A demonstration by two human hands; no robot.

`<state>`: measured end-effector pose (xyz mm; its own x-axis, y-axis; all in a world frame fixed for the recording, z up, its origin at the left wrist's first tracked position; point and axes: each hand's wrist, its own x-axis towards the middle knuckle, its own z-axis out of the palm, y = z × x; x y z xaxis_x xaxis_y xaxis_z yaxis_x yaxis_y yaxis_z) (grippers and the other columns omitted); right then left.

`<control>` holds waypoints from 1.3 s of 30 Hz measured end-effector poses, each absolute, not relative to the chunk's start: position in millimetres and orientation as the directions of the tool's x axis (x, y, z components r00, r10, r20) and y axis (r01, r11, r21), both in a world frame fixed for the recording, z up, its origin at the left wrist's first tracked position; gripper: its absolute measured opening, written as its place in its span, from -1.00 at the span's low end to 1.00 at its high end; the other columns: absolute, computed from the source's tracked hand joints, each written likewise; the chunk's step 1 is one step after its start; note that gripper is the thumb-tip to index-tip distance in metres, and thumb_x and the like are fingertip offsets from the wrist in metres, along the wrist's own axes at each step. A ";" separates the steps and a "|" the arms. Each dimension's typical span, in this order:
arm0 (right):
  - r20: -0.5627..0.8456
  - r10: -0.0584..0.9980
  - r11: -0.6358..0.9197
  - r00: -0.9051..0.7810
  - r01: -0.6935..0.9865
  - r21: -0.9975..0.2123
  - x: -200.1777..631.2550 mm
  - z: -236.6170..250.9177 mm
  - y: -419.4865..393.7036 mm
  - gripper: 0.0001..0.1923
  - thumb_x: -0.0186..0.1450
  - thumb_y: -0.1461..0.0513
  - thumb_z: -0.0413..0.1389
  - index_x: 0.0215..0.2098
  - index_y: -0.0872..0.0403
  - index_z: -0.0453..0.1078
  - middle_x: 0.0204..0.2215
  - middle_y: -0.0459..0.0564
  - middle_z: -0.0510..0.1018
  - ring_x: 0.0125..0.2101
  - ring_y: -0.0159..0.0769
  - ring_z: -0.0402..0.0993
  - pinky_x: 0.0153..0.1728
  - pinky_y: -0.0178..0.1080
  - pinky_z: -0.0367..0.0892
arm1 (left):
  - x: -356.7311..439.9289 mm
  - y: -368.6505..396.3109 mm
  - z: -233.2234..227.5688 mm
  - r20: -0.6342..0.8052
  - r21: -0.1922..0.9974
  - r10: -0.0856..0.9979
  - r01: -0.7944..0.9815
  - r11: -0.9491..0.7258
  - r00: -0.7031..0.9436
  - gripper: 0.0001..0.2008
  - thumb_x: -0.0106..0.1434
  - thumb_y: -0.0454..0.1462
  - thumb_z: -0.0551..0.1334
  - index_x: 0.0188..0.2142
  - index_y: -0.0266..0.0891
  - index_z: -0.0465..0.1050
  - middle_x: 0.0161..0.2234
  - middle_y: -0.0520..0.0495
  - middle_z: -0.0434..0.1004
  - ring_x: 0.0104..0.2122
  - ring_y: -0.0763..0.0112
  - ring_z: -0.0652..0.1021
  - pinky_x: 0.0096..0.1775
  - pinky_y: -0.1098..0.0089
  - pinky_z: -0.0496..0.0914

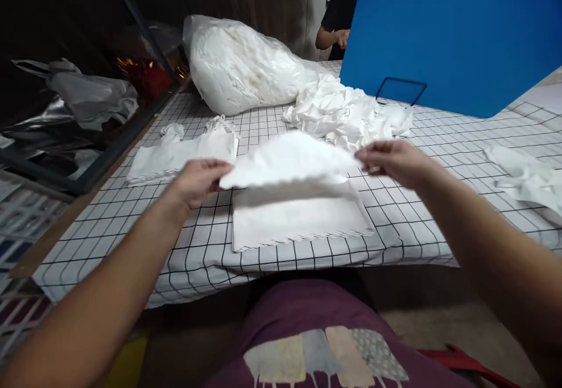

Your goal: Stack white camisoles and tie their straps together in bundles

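A white cloth (294, 201) with a scalloped near edge lies on the checked table cover (430, 224). Its far half is lifted and folding toward me. My left hand (199, 180) pinches the raised left corner. My right hand (390, 161) pinches the raised right corner. Both hands hover just above the table, about a cloth's width apart.
Folded white cloths (180, 157) lie at the left. A loose heap of white cloth (346, 113) and a big plastic bag of cloth (239, 66) sit behind. A blue board (452, 31) stands at back right; another person's hand (340, 38) shows beside it. More cloth (527, 177) lies at right.
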<state>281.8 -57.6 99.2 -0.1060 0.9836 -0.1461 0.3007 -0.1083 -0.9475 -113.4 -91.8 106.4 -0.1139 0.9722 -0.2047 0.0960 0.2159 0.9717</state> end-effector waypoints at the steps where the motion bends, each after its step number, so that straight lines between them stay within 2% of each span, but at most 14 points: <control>1: -0.242 0.957 -0.184 -0.157 0.316 -0.931 286.5 76.6 -71.9 -0.72 0.10 0.13 0.36 -0.39 0.16 0.46 -0.46 0.00 0.52 -0.50 -0.42 0.43 -0.46 -0.27 0.40 | -114.4 -104.2 83.0 -0.268 0.953 0.956 0.111 0.281 -0.120 -0.70 -0.11 -0.34 0.48 -0.39 -0.43 0.48 -0.48 -0.04 0.53 -0.57 0.53 0.49 -0.56 0.56 0.38; 3: -0.340 0.922 -0.273 -0.188 0.308 -0.911 294.6 45.7 -98.0 -0.68 0.09 0.07 0.37 -0.39 0.12 0.45 -0.52 -0.06 0.47 -0.54 -0.45 0.38 -0.53 -0.32 0.34 | -115.3 -126.7 52.3 -0.393 0.902 0.911 0.140 0.409 -0.129 -0.67 -0.15 -0.25 0.51 -0.40 -0.36 0.51 -0.47 -0.03 0.53 -0.60 0.56 0.46 -0.62 0.57 0.35; 5: -0.363 0.916 -0.303 -0.172 0.298 -0.905 300.8 33.7 -116.7 -0.65 0.09 0.02 0.36 -0.35 0.10 0.46 -0.53 -0.10 0.43 -0.55 -0.47 0.35 -0.57 -0.36 0.27 | -114.7 -143.2 41.4 -0.434 0.875 0.891 0.176 0.452 -0.131 -0.62 -0.15 -0.17 0.51 -0.38 -0.34 0.52 -0.47 0.00 0.51 -0.66 0.62 0.40 -0.66 0.58 0.29; 11: -0.367 0.915 -0.277 -0.169 0.397 -0.875 313.4 37.7 -137.5 -0.61 0.18 -0.06 0.27 -0.24 0.06 0.45 -0.50 -0.12 0.40 -0.53 -0.46 0.35 -0.58 -0.38 0.20 | -108.4 -167.1 45.7 -0.416 0.851 0.904 0.307 0.426 -0.099 -0.55 -0.06 -0.01 0.46 -0.30 -0.28 0.49 -0.56 0.08 0.42 -0.69 0.59 0.37 -0.67 0.57 0.22; 17: -0.344 0.928 -0.205 -0.143 0.575 -0.792 314.0 24.2 -151.6 -0.63 0.27 -0.07 0.14 -0.19 0.04 0.42 -0.51 -0.12 0.43 -0.52 -0.40 0.37 -0.47 -0.33 0.29 | -107.6 -181.5 25.0 -0.369 0.825 0.928 0.442 0.353 -0.052 -0.56 0.09 0.06 0.35 -0.28 -0.26 0.45 -0.58 0.14 0.30 -0.67 0.58 0.35 -0.59 0.52 0.27; 21: -0.266 0.960 -0.084 -0.091 0.810 -0.580 310.1 23.8 -159.6 -0.69 0.35 -0.04 0.03 -0.17 -0.02 0.43 -0.55 -0.13 0.47 -0.55 -0.36 0.35 -0.52 -0.30 0.23 | -111.8 -185.5 17.4 -0.251 0.744 0.967 0.633 0.213 -0.030 -0.59 0.22 0.08 0.23 -0.27 -0.23 0.46 -0.58 0.11 0.28 -0.62 0.50 0.36 -0.57 0.49 0.25; 23: -0.161 0.987 -0.045 -0.020 0.919 -0.392 302.4 26.7 -162.1 -0.69 0.37 -0.02 0.00 -0.16 -0.03 0.44 -0.54 -0.10 0.50 -0.54 -0.29 0.39 -0.52 -0.26 0.22 | -109.3 -186.4 16.9 -0.053 0.612 0.998 0.788 0.068 -0.045 -0.62 0.28 0.05 0.18 -0.27 -0.23 0.48 -0.53 0.03 0.36 -0.53 0.41 0.43 -0.49 0.43 0.33; 25: 0.024 1.000 0.002 0.005 0.968 -0.251 287.5 28.4 -163.0 -0.65 0.39 -0.02 -0.04 -0.09 -0.01 0.45 -0.40 0.00 0.58 -0.43 -0.18 0.48 -0.46 -0.19 0.30 | -101.0 -186.2 16.2 0.230 0.409 0.973 0.908 -0.092 -0.005 -0.65 0.33 -0.01 0.15 -0.21 -0.23 0.51 -0.38 -0.09 0.47 -0.35 0.25 0.51 -0.31 0.31 0.43; 27: 0.180 0.978 0.136 -0.101 0.972 -0.194 267.2 26.2 -162.0 -0.54 0.43 -0.02 -0.11 0.08 0.03 0.40 -0.11 0.12 0.58 -0.16 -0.04 0.51 -0.27 -0.09 0.41 | -88.7 -184.9 13.4 0.410 0.239 0.899 0.933 -0.270 0.155 -0.67 0.35 -0.08 0.15 -0.06 -0.24 0.49 -0.14 -0.23 0.51 -0.07 0.08 0.50 -0.08 0.15 0.44; 29: 0.191 0.937 0.326 -0.293 0.929 -0.175 247.9 19.1 -158.9 -0.45 0.45 -0.02 -0.18 0.26 0.06 0.24 0.18 0.16 0.41 0.14 0.02 0.34 0.03 -0.01 0.36 | -77.1 -183.4 8.1 0.402 0.157 0.846 0.883 -0.442 0.351 -0.60 0.38 -0.13 0.13 0.15 -0.21 0.36 0.13 -0.27 0.40 0.19 -0.01 0.33 0.11 0.03 0.34; 31: 0.098 0.912 0.409 -0.398 0.896 -0.171 237.1 9.3 -154.8 -0.39 0.45 -0.04 -0.21 0.36 0.06 0.09 0.33 0.12 0.20 0.32 0.00 0.08 0.23 0.04 0.19 | -71.6 -182.4 1.3 0.317 0.119 0.824 0.842 -0.525 0.469 -0.50 0.42 -0.14 0.08 0.30 -0.17 0.16 0.30 -0.23 0.21 0.33 -0.03 0.14 0.20 -0.06 0.23; 33: 0.027 0.932 0.362 -0.363 0.919 -0.157 237.9 0.6 -151.3 -0.34 0.45 -0.07 -0.24 0.39 0.07 0.00 0.39 0.11 0.05 0.38 0.00 -0.09 0.29 0.09 0.06 | -73.8 -182.2 -5.3 0.246 0.094 0.830 0.840 -0.535 0.501 -0.43 0.44 -0.11 0.04 0.37 -0.13 -0.02 0.36 -0.20 0.09 0.37 -0.03 0.03 0.24 -0.12 0.17; 35: 0.004 0.963 0.267 -0.269 0.953 -0.141 246.9 -4.0 -149.0 -0.32 0.45 -0.08 -0.27 0.40 0.10 -0.03 0.40 0.16 -0.01 0.39 0.02 -0.12 0.29 0.13 0.02 | -80.6 -182.9 -9.8 0.214 0.079 0.836 0.844 -0.531 0.506 -0.39 0.45 -0.09 0.01 0.40 -0.09 -0.12 0.38 -0.17 0.03 0.38 -0.02 0.00 0.25 -0.14 0.13; 39: 0.032 0.983 0.184 -0.182 0.974 -0.132 263.0 -3.3 -145.3 -0.32 0.45 -0.08 -0.30 0.39 0.09 -0.01 0.40 0.17 0.01 0.38 0.01 -0.10 0.28 0.12 0.04 | -84.4 -182.9 -6.9 0.218 0.056 0.852 0.865 -0.499 0.477 -0.40 0.44 -0.04 0.00 0.39 -0.11 -0.06 0.38 -0.16 0.03 0.38 -0.03 0.02 0.25 -0.13 0.16</control>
<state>263.0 -145.3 -3.3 -0.1817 0.9828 0.0317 0.9740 0.1843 -0.1317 -84.4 -182.9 -6.9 0.4767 0.8517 0.2176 0.8650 -0.4985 0.0564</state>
